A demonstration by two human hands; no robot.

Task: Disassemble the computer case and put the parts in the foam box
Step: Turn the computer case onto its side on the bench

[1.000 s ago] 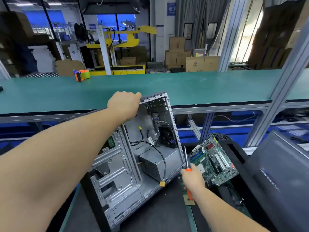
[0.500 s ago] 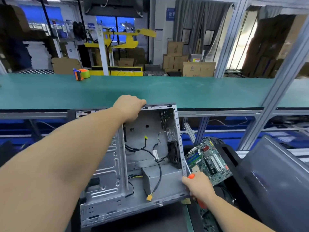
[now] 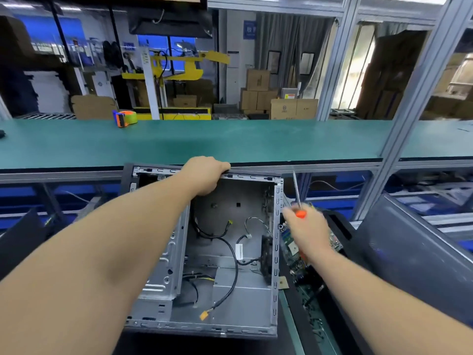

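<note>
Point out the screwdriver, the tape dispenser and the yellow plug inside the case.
screwdriver (image 3: 297, 190), head view, on its metal shaft.
tape dispenser (image 3: 125, 118), head view, on the green roll.
yellow plug (image 3: 204, 315), head view, on the connector at the cable's end.

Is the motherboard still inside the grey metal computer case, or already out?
Out. The grey metal computer case shows only loose black cables; the green motherboard lies outside its right wall.
</note>
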